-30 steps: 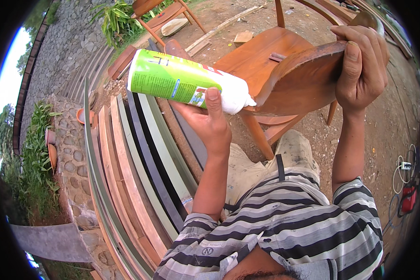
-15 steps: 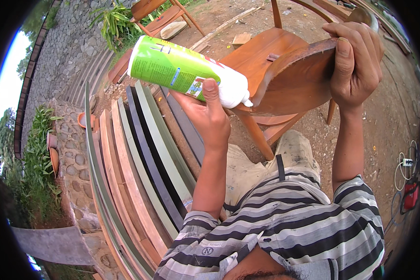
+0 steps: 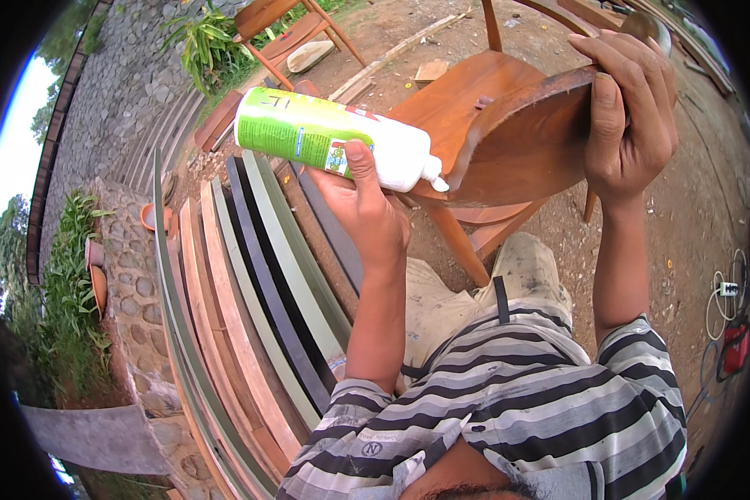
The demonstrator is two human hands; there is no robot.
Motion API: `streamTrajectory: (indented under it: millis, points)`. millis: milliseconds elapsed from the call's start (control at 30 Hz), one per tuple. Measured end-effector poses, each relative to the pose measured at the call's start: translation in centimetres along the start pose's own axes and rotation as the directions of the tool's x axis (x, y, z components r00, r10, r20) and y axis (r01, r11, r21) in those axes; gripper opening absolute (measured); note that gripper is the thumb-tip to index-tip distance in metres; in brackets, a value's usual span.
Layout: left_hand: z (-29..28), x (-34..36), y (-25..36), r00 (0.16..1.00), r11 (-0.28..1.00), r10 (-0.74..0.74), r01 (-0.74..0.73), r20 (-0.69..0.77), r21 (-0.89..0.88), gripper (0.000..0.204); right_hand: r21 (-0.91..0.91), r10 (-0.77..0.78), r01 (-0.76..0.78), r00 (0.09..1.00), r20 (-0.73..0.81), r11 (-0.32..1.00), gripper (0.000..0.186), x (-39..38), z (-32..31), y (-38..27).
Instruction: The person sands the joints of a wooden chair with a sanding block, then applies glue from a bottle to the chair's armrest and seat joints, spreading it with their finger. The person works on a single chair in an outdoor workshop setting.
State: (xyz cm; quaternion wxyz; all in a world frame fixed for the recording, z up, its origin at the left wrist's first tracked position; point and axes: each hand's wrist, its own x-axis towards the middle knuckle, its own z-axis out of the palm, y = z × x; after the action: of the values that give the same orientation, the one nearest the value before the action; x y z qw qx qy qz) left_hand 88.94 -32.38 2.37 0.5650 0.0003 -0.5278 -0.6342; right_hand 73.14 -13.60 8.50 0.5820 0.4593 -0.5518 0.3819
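Note:
My left hand [image 3: 362, 200] is wrapped round a white and green squeeze bottle [image 3: 325, 137], which lies nearly level with its nozzle to the right. The white nozzle tip meets the near left corner of a curved wooden chair backrest [image 3: 525, 154]. My right hand [image 3: 633, 117] grips that backrest by its right end, thumb on the near face and fingers over the top edge. Behind the backrest is a brown wooden chair [image 3: 467, 92] with a flat seat. A small dark piece lies on the seat.
Long planks and bars [image 3: 242, 317] are stacked to my left, alongside a stone-edged bed of plants. Another wooden chair [image 3: 287, 37] stands at the far left, near a leafy plant. At the right, a power strip [image 3: 727, 289] and a red object [image 3: 735, 348] lie on the dirt among cables.
The bottle's base has dropped, so the bottle is closer to level. Its nozzle has shifted slightly left and down along the corner. My right hand and the backrest have moved a little left.

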Motion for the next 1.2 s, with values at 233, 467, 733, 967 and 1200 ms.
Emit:
streamTrajectory:
  millis: [233, 467, 733, 967, 1200]
  points:
    - [-0.8, -0.2, -0.2, 0.999, 0.999, -0.036, 0.035, -0.019, -0.041, 0.059, 0.361, 0.188, -0.166, 0.982, -0.028, 0.918, 0.026, -5.4, -1.4, -5.8]
    - [-1.1, 0.0, 0.1, 0.997, 0.993, -0.065, 0.061, -0.043, -0.098, 0.050, 0.468, 0.352, -0.883, 0.427, 0.833, -0.034, 0.065, -10.0, -1.1, -14.8]
    - [-0.4, -0.4, 0.9, 0.994, 0.993, -0.061, 0.051, -0.093, -0.108, 0.046, 0.317, 0.163, -0.766, 0.274, 0.948, -0.559, 0.102, -7.5, -0.7, -16.3]
    - [-0.3, -0.4, 0.8, 0.995, 0.995, -0.037, 0.028, -0.094, -0.097, 0.045, 0.161, -0.022, -0.516, 0.331, 0.944, -0.841, 0.104, -7.5, 0.0, -14.9]
    - [-0.1, -0.6, 0.9, 0.992, 0.995, -0.018, 0.005, -0.126, -0.102, 0.048, 0.176, 0.009, -0.410, 0.377, 0.926, -0.895, 0.105, -7.1, -0.5, -15.0]
